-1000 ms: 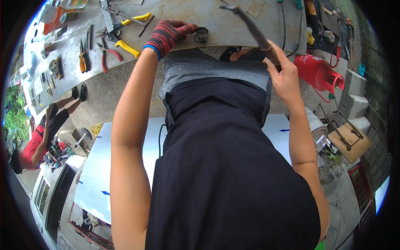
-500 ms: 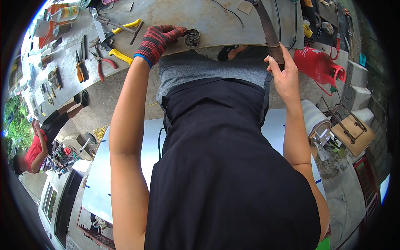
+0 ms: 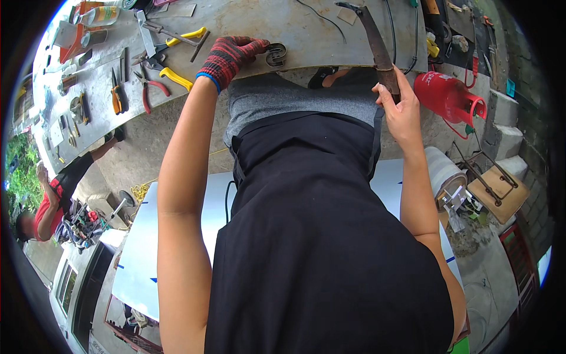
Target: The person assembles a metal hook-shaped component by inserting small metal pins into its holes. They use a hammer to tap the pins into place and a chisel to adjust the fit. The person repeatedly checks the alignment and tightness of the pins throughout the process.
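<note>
My left hand [image 3: 227, 61], gloved in red-and-black knit: fingertips [image 3: 260, 45] at a small dark S-curled metal strip [image 3: 275, 57] by the grey metal worktop [image 3: 259, 20]'s near edge; can't tell if pinching. Curves look formed; what remains, unclear. My bare right hand [image 3: 402, 106] wraps a long rust-brown tool [image 3: 378, 44], apart from strip. Around: yellow-handled cutters [image 3: 177, 78] left, red gas cylinder [image 3: 439, 94] right; gloved fingertips crowd the strip.
</note>
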`<state>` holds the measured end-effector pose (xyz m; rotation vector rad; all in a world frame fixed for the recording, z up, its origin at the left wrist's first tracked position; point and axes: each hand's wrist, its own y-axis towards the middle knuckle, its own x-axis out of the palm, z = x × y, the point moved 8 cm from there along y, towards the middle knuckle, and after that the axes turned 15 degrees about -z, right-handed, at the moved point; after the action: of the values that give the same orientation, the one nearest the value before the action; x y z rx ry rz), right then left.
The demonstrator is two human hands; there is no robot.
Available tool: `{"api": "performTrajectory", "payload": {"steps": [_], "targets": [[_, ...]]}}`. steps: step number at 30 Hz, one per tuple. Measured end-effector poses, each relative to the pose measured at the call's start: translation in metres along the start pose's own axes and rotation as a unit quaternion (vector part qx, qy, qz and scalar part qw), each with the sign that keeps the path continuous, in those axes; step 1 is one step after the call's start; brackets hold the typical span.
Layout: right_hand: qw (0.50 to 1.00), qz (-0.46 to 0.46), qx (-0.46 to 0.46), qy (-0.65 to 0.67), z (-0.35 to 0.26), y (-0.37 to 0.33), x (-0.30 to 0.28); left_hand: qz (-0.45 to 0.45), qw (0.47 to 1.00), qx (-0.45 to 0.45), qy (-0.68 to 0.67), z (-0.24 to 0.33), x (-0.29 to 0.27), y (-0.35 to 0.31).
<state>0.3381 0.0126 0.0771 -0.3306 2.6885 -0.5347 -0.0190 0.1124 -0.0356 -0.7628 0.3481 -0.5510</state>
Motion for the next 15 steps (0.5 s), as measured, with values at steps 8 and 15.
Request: {"api": "performTrajectory", "payload": {"steps": [8,15], "targets": [[1.000,0.000,-0.002,-0.017,0.001,-0.007,0.005,-0.001,1.000,0.000,0.015,0.005,0.001,-0.004],[1.000,0.002,-0.002,-0.028,-0.001,-0.014,0.009,0.014,0.999,-0.022,0.031,0.010,0.000,-0.008]]}}
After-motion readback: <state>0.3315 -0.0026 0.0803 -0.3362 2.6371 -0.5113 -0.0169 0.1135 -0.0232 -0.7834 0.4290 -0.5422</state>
